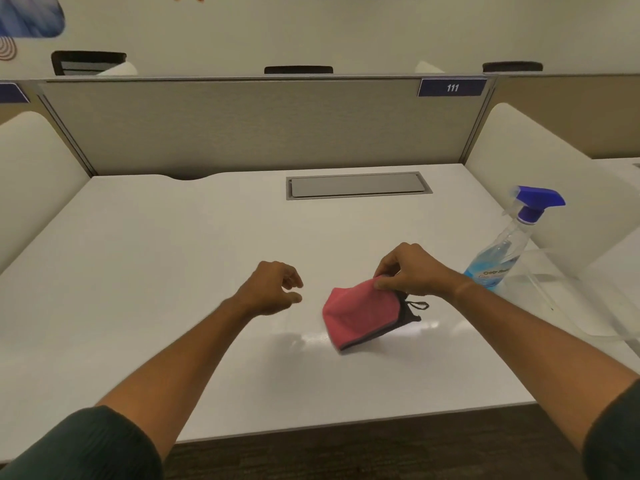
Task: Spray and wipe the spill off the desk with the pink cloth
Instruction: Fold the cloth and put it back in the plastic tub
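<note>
Just right of the bench's middle, the pink cloth [360, 315] hangs folded from the right hand [412, 271], whose fingers [384, 284] pinch its upper edge; the lower corner looks to be touching or just above the surface. It appears to be a soft, light microfibre square with a dark grey underside and a small hanging loop, so it should droop and fold under its own weight and need no strength. For wiping, a flat palm over the bunched middle would likely serve better than this edge pinch. The left hand [273, 289] hovers just beside it with loosely curled fingers holding nothing. A faint glossy patch on the white bench [173, 271] under the cloth may be the spill, though I cannot tell for certain. Near the right edge stands the spray bottle [509, 244], clear plastic with blue liquid, probably light and smooth; its neck under the blue trigger is the natural hold.
</note>
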Tool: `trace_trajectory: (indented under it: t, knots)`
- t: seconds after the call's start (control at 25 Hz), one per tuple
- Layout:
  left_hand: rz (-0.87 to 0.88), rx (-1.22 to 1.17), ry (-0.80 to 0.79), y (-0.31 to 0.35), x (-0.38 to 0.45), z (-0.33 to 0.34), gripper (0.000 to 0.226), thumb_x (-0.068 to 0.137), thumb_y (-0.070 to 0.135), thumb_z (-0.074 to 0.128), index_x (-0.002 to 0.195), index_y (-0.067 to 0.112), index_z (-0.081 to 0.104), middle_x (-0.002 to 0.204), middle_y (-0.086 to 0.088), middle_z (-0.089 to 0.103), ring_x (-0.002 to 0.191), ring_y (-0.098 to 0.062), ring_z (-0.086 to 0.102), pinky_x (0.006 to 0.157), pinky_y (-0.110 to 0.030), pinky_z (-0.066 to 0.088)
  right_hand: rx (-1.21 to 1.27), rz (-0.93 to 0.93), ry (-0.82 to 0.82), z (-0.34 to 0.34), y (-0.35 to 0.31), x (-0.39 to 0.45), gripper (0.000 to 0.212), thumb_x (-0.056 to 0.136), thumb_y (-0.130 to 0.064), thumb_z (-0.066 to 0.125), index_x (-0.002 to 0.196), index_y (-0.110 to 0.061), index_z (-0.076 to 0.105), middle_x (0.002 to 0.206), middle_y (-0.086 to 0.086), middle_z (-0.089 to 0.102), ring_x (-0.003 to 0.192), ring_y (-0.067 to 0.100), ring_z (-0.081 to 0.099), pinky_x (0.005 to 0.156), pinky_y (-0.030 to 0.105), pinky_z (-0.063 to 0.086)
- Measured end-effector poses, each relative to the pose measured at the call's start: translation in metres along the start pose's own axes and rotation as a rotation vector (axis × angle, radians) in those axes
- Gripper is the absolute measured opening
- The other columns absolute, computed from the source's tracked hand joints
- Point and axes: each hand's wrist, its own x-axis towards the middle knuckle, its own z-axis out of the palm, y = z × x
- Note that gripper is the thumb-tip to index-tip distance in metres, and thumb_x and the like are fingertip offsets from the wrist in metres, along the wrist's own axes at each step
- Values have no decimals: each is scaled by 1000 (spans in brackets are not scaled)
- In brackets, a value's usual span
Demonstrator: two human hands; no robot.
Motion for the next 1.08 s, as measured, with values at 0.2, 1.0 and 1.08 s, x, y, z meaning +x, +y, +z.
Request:
trace_trajectory:
  t: [0.2,1.0,1.08]
  knots:
    - [44,-22,-6,10,3,21,66,65,32,86,124,18,59,117,-2,60,103,-15,58,88,-30,52,102,-29,39,0,-3,-1,12,83,-25,77,93,-18,79,87,-8,73,85,6,67,59,11,51]
    - [-258,-872,64,-26,-2,10,21,75,-5,75,91,7,68,78,-10,64,78,-21,66,74,-32,57,514,35,116,27,20,-13,15,81,-20,79,94,-15,79,84,6,76,80,16,70,66,19,56]
    - [-234,-867,66,-23,-3,4,21,74,-5,76,89,9,69,77,-10,65,76,-20,66,71,-29,58,534,73,115,27,23,-13,16,80,-23,80,95,-17,79,84,9,75,79,17,70,67,25,58]
